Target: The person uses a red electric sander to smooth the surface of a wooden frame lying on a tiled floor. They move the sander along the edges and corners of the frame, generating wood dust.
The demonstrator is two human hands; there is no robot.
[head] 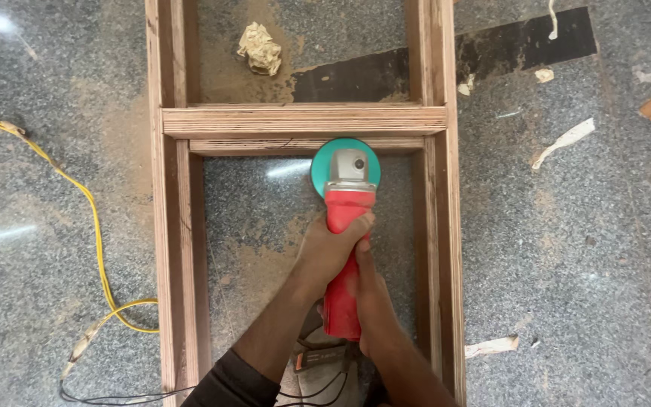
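Granite floor point(566, 249) under everything, dusted with sawdust, a wooden frame point(303, 120) lying flat on it with long side rails and a crossbar, yellow cable point(96, 226) looping on the floor to the left, crumpled paper ball point(260, 48) inside the frame's upper opening. I hold a red angle grinder point(344, 249) inside the lower opening, its green disc point(344, 166) right up against the crossbar's lower edge, can't tell if touching. My left hand point(333, 245) is clamped around the front of the red body, my right hand point(371, 301) wrapped tight on the rear of it, just behind
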